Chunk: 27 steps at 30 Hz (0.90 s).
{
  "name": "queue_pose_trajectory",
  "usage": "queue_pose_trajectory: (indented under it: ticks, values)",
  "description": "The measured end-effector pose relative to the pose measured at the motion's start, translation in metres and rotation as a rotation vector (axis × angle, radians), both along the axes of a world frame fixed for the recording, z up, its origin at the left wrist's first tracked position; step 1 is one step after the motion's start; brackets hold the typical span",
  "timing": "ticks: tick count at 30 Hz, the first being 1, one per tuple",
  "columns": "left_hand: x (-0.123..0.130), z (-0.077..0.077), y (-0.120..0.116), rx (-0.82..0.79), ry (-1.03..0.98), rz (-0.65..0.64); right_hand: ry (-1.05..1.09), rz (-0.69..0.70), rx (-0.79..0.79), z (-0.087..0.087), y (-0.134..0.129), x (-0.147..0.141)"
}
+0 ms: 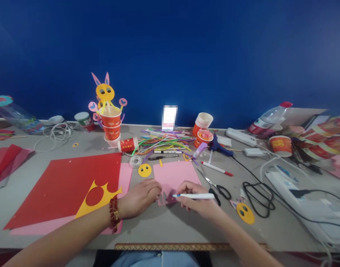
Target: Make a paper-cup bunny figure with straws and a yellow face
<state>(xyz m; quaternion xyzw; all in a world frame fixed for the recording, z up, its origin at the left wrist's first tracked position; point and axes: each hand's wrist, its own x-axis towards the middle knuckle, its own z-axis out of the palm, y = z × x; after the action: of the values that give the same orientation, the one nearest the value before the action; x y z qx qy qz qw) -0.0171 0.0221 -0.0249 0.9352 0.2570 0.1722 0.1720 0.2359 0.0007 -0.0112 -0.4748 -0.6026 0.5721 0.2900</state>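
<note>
A sheet of pink paper [177,172] lies in front of me, with small grey-blue shapes near its lower edge. My right hand [193,196] is closed around a white marker [202,195], its blue end pointing left, close over the paper. My left hand [146,194], with a red bead bracelet at the wrist, has its fingers curled together and pressed on the paper's lower left edge. Just above the paper is a yellow smiley disc [144,170]. Scissors [214,185] lie open to the right, near another yellow face [245,213] with large grey eyes.
Red paper [83,178] and a cut yellow sheet [88,207] lie left. A paper-cup rabbit figure [111,122] stands behind. Several pipe cleaners [170,141] lie heaped centre back. A blue glue gun [221,147] trails a black cable [256,200]. A lit screen [170,116] stands by the wall.
</note>
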Motion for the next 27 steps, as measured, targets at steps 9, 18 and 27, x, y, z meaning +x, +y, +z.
queue_pose_trajectory:
  ticks: [9, 18, 27]
  values:
    - [-0.004, -0.004, 0.003, 0.014, -0.040, -0.245, -0.157, -0.055, 0.411, -0.013, 0.006, -0.020]
    - [-0.005, -0.010, 0.006, 0.064, -0.043, -0.276, -0.179, -0.048, 0.465, -0.024, 0.002, -0.016]
    - [-0.006, -0.015, 0.007, 0.073, -0.026, -0.279, -0.205, -0.014, 0.495, -0.025, 0.002, -0.017]
